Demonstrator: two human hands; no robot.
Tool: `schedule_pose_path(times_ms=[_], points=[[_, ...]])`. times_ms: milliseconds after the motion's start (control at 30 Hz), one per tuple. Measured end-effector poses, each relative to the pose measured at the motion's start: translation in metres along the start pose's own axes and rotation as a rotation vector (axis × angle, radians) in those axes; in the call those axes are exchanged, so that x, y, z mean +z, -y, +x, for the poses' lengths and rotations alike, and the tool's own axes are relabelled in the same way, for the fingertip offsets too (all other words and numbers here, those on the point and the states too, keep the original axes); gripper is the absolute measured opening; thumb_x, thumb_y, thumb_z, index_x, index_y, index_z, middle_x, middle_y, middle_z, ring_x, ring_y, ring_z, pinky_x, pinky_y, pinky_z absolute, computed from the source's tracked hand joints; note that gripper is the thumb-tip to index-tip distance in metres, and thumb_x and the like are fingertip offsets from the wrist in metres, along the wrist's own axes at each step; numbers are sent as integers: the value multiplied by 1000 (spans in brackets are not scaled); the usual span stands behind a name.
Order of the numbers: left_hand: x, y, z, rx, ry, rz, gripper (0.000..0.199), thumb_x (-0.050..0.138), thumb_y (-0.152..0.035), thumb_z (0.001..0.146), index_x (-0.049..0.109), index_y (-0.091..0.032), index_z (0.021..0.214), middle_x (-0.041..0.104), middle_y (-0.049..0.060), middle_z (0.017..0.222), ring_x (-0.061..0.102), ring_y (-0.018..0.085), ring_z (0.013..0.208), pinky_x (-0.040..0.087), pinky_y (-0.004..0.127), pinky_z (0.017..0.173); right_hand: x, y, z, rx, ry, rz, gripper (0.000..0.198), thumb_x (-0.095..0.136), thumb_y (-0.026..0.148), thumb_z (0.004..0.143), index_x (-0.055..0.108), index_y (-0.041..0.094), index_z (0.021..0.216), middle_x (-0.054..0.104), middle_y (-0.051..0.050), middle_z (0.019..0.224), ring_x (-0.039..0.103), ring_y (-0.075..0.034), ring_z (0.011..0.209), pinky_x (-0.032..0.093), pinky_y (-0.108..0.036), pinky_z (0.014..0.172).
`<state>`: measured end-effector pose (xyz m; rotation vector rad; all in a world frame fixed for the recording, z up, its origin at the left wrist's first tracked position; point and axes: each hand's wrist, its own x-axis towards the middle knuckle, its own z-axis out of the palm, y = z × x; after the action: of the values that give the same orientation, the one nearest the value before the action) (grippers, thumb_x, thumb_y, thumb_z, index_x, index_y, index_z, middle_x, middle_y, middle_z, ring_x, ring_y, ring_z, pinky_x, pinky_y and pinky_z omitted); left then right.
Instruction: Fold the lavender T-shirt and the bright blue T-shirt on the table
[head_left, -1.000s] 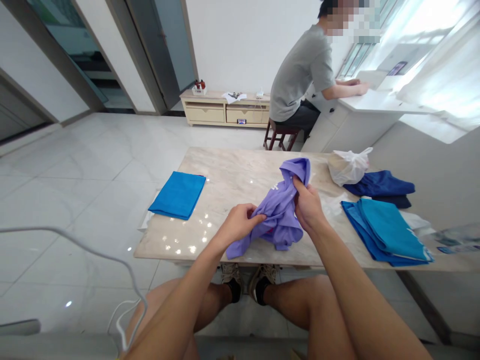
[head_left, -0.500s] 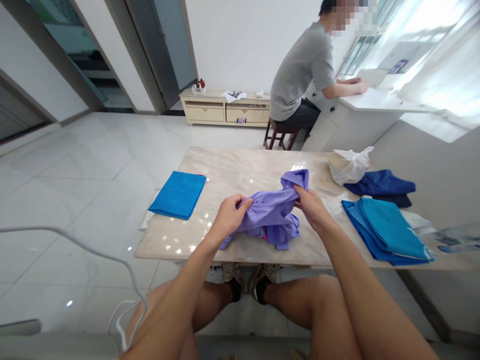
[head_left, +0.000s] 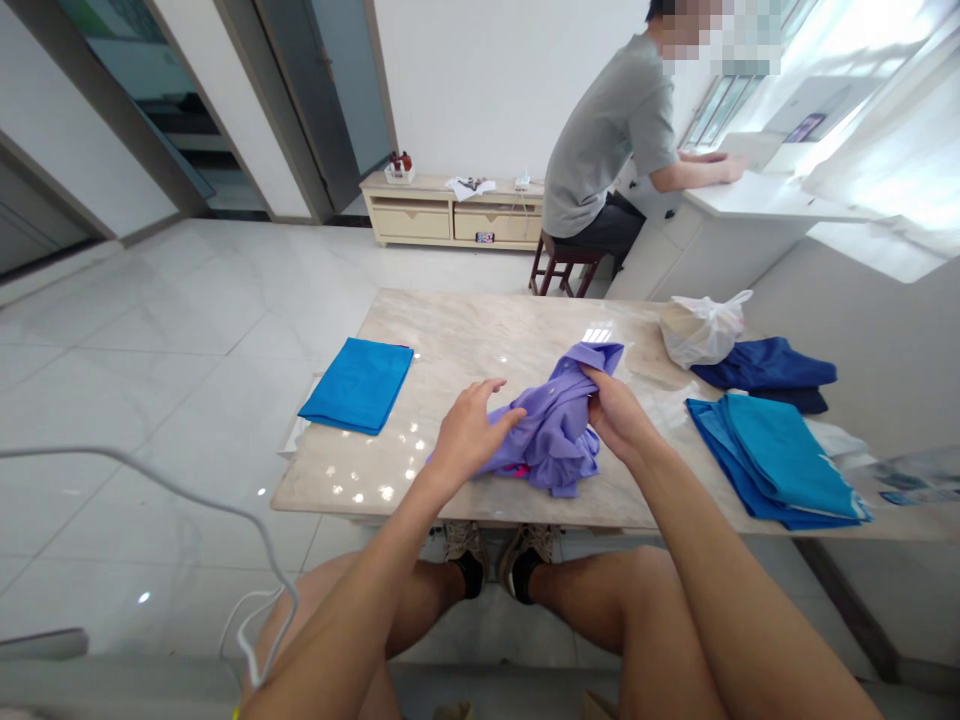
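Note:
A crumpled purple shirt (head_left: pixel 551 425) lies on the marble-look table (head_left: pixel 465 325) in front of me, its collar end lifted toward the far side. A small pink patch shows in its lower folds. My right hand (head_left: pixel 619 415) pinches the shirt near the collar, thumb on top and the other fingers partly hidden behind. Beside the shirt's left side, my left hand (head_left: pixel 471 428) has its thumb and fingers spread apart, the thumb over the cloth and nothing gripped.
A folded blue cloth (head_left: pixel 358 385) lies at the table's left. On the right are folded blue clothes (head_left: pixel 780 460), dark blue garments (head_left: pixel 772 370), a white plastic bag (head_left: pixel 705 328) and a blurred clear bottle (head_left: pixel 915 475). A person (head_left: pixel 611 140) sits at a white desk beyond.
My left hand has let go of the shirt and opened its fingers. The stretched cloth between my hands has slackened and dropped. My right hand keeps its hold near the collar.

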<state>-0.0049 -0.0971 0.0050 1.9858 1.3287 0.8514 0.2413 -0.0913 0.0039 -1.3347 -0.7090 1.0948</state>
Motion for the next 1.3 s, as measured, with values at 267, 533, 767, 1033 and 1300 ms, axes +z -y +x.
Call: schedule_pose_path(times_ms=[267,533,767,1033,1300], points=[[21,-6,-4,25,239,255,26,77,-28,96,78,-21,121,74,14,124,69,35,125,55,42,105,17,11,-16,128,79,178,15,79,36,94,73,22,98,81,-5,92,79,-23,84,72,-34,78],[0,10,19,-114,137,-72,13,73,-26,94,65,-23,84,73,3,86,70,24,87,49,32,79,5,13,-8,118,-98,161,21,91,35,85,75,24,93,83,-3,91,80,-23,86,70,-30,78],[-38,23,31,-58,-408,-442,10,74,-18,84,71,-20,94,76,1,91,70,19,89,51,27,83,11,18,-19,57,117,-50,56,110,45,56,82,21,98,86,-8,108,81,-31,106,67,-40,95],[-65,39,30,-126,-681,-461,19,76,-31,94,72,-20,79,68,-1,77,63,17,78,50,26,77,28,18,-22,-57,239,-220,55,105,58,59,85,21,95,84,-5,97,79,-31,97,63,-41,87],[-65,42,26,-159,-440,-454,23,76,-36,95,77,-19,81,71,0,78,60,19,77,48,27,73,25,2,2,-28,-36,-92,42,91,64,73,77,24,79,80,-5,80,76,-30,92,60,-35,75]])
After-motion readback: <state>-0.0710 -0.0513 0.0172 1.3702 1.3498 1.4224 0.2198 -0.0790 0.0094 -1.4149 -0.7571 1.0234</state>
